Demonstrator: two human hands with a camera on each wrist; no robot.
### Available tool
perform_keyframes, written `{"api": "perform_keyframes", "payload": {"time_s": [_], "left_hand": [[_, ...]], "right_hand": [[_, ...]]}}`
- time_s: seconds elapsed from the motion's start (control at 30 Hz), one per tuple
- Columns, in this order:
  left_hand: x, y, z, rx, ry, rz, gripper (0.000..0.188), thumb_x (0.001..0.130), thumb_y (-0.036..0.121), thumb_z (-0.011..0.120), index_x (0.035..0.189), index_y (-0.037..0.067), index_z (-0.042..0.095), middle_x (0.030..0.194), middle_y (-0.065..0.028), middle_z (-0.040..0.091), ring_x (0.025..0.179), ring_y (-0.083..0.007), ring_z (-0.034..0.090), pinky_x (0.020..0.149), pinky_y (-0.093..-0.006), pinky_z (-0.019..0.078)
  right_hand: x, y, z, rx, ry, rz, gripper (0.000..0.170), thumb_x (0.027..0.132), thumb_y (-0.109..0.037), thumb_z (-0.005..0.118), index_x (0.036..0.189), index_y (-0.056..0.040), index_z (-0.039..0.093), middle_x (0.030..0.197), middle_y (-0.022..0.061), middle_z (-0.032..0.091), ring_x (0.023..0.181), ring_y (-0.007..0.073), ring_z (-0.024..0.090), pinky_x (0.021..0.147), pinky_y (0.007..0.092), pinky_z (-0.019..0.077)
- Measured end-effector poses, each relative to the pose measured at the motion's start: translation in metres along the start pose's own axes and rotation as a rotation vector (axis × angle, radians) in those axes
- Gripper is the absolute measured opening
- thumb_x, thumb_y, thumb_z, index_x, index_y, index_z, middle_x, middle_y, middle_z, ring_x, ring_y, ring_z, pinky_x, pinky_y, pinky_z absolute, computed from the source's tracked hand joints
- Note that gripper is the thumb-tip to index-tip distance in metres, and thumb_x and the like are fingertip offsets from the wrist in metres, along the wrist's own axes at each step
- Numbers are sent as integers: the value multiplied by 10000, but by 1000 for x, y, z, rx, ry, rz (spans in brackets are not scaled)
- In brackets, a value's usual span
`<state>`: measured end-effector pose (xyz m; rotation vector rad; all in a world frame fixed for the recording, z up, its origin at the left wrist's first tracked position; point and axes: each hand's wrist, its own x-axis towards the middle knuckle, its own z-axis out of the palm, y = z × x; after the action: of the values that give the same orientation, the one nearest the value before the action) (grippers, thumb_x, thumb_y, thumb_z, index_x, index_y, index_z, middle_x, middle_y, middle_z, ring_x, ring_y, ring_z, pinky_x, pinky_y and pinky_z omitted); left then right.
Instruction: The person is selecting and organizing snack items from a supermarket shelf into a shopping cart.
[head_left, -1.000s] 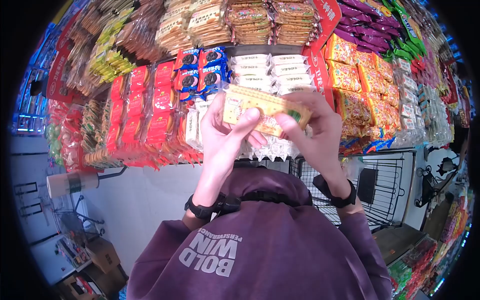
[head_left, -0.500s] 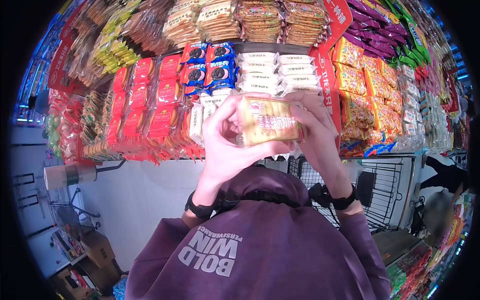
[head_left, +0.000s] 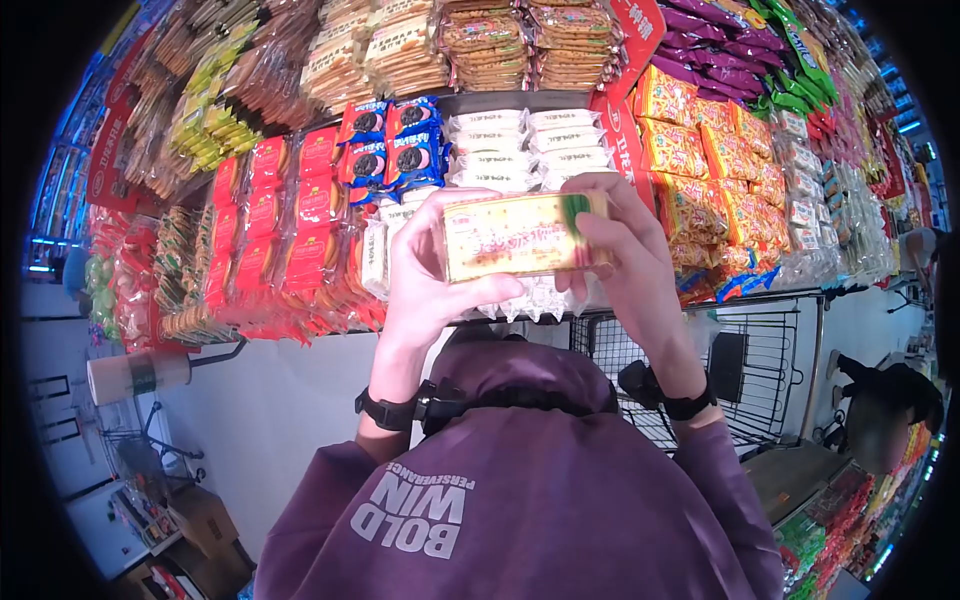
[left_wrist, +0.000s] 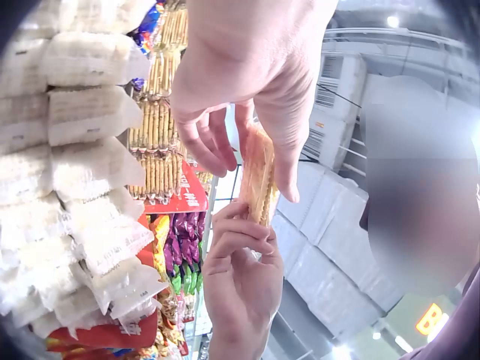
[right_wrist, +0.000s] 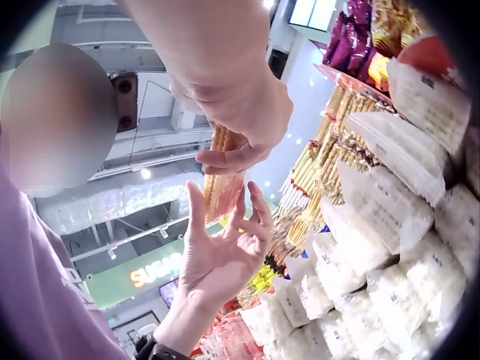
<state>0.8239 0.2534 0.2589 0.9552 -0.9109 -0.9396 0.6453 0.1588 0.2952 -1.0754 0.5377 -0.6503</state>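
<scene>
A packet of crackers (head_left: 515, 235) in clear, printed wrap is held up between both hands over the front of the display, its printed face toward the head camera. The left hand (head_left: 425, 275) grips its left end, thumb along the lower edge. At the right end the right hand (head_left: 635, 260) pinches it, covering part of the green print. In the left wrist view the packet (left_wrist: 259, 176) appears edge-on, between the left hand (left_wrist: 251, 75) above and the right hand (left_wrist: 244, 289) below. The right wrist view shows crackers (right_wrist: 223, 176) stacked inside the wrap.
Behind the hands lie white packets (head_left: 490, 150), blue packets (head_left: 390, 145), red packets (head_left: 315, 200) and orange packets (head_left: 670, 150). A wire shopping cart (head_left: 760, 370) stands below right. A white roll (head_left: 138, 378) sits on an arm at the left. A person (head_left: 885, 410) is at the far right.
The packet has turned from its slanted, edge-showing position to lie nearly level with its printed face showing. Both hands have shifted their hold on it, and the head view has moved slightly.
</scene>
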Motion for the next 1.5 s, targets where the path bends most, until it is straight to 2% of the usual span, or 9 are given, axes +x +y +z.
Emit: {"api": "perform_keyframes", "payload": {"time_s": [0.27, 0.37, 0.5, 0.6, 0.63, 0.9, 1.0, 1.23, 1.5], "left_hand": [[0, -7, -8, 28, -75, 137, 748, 587, 84, 964, 1215, -5, 568, 1195, -124, 659, 1129, -194, 630, 997, -349, 505], [0, -5, -8, 34, -127, 160, 740, 591, 68, 959, 1214, -10, 567, 1237, -159, 649, 1173, -227, 619, 1014, -381, 505], [-6, -11, -9, 113, -98, 128, 733, 589, 67, 962, 1200, -15, 567, 1239, -167, 652, 1157, -221, 632, 1002, -384, 524], [-7, -9, -3, 160, -9, 8, 666, 625, 77, 951, 1162, -32, 571, 1201, -155, 666, 1096, -192, 656, 970, -346, 540], [-6, -10, 1, 75, 19, -18, 611, 648, 74, 940, 1127, -37, 577, 1172, -147, 673, 1057, -172, 662, 935, -323, 547], [-5, -19, -12, 21, 2, -49, 627, 658, 54, 930, 1175, -56, 592, 1130, -120, 691, 1021, -143, 664, 913, -304, 545], [-6, -10, -17, 39, -18, -150, 695, 608, 19, 935, 1198, -69, 579, 1198, -158, 665, 1105, -202, 650, 1000, -353, 520], [3, 7, -29, 84, 6, -64, 900, 649, -128, 835, 1429, -17, 399, 1359, -165, 561, 1200, -195, 597, 991, -343, 528], [14, 33, -60, 177, 45, -50, 476, 825, -152, 658, 1272, -28, 551, 1246, -155, 638, 1079, -208, 660, 890, -309, 539]], "right_hand": [[-2, 10, -4, 36, -58, -22, 309, 973, -79, 552, 1261, -19, 460, 905, 115, 625, 640, 181, 653, 556, 293, 523], [-1, 23, -17, 112, -157, 5, 342, 959, -69, 571, 1277, -28, 454, 1011, 126, 628, 811, 189, 672, 677, 305, 543], [0, 38, -12, -285, -13, -267, 454, 912, -88, 652, 1324, -56, 462, 1280, 125, 571, 1181, 228, 562, 957, 369, 479], [2, 20, -11, -1024, 24, -712, 477, 867, -119, 705, 1299, -78, 508, 1326, 124, 561, 1177, 273, 567, 990, 404, 459], [2, 15, -11, -1135, -59, -703, 495, 816, -176, 761, 1259, -108, 551, 1311, 102, 568, 1178, 307, 556, 1006, 427, 450], [12, 15, -13, -1103, -246, -410, 538, 767, -271, 820, 1211, -118, 557, 1219, 103, 610, 1155, 344, 581, 990, 436, 474], [16, 13, -11, -1108, -289, -404, 542, 766, -289, 821, 1208, -118, 557, 1227, 110, 609, 1162, 342, 585, 996, 440, 475], [45, -50, 8, -1363, -363, -531, 573, 804, -241, 782, 1326, -138, 571, 1232, 108, 608, 1147, 307, 585, 993, 424, 486], [174, -162, 24, -1814, -432, -749, 492, 804, -166, 758, 1237, -28, 571, 1160, 166, 619, 1086, 352, 603, 952, 447, 482]]}}
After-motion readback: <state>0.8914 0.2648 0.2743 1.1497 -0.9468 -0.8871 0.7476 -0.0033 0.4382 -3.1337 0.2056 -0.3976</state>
